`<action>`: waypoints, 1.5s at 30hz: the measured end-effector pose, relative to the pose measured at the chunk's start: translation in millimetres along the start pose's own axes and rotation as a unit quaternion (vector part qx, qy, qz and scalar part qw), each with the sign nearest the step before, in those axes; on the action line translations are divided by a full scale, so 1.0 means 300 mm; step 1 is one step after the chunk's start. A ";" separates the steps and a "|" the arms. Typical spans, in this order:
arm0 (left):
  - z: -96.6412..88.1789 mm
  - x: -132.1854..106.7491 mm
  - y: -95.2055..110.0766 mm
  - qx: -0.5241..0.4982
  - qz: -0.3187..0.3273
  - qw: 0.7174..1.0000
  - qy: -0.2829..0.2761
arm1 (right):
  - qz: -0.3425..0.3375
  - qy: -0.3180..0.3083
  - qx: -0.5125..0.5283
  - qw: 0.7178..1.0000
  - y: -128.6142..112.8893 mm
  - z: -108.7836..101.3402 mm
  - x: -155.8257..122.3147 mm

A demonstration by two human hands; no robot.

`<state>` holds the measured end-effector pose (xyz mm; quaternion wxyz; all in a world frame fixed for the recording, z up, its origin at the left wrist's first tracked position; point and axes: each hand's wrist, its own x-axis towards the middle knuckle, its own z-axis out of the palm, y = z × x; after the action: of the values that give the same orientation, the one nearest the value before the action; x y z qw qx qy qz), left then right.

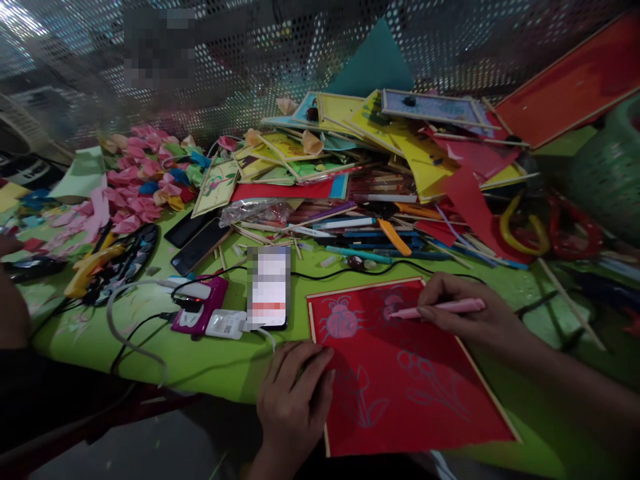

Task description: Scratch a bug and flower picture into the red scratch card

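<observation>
A red sheet of paper [380, 400] edged with thin wooden sticks lies near the table's front edge. Pencil-like outlines of two bugs and two flowers cover it; the left bug [342, 323] is filled in pink, and the right bug [393, 307] has some pink on it. My right hand [463, 310] grips a pink marker [457, 306], its tip at the right bug. Resting across the sheet's left edge, my left hand [297, 393] has its fingers stretched out over the paper and holds nothing visible.
A lit phone [269, 287] and a purple power strip [203, 307] with cables lie left of the sheet. Behind are piled markers, sticks and framed pictures [430, 107]. Yellow-handled scissors [523, 227] and pink paper flowers [140, 173] flank the pile. Another person's arm [11, 293] shows at far left.
</observation>
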<state>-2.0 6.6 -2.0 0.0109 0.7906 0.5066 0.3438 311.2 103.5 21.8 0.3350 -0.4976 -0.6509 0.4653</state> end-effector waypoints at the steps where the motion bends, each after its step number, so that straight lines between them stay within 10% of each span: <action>1: 0.000 -0.002 -0.001 -0.001 0.000 1.000 -0.001 | 0.000 0.001 0.003 1.000 -0.001 0.001 -0.001; 45: 0.001 -0.019 -0.017 -0.006 0.007 1.000 -0.019 | 0.032 0.001 0.080 0.996 -0.028 0.014 -0.015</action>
<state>-7.3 4.5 -7.0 0.0231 0.8003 0.4989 0.3317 306.0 97.4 28.3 0.3594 -0.4905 -0.5948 0.5258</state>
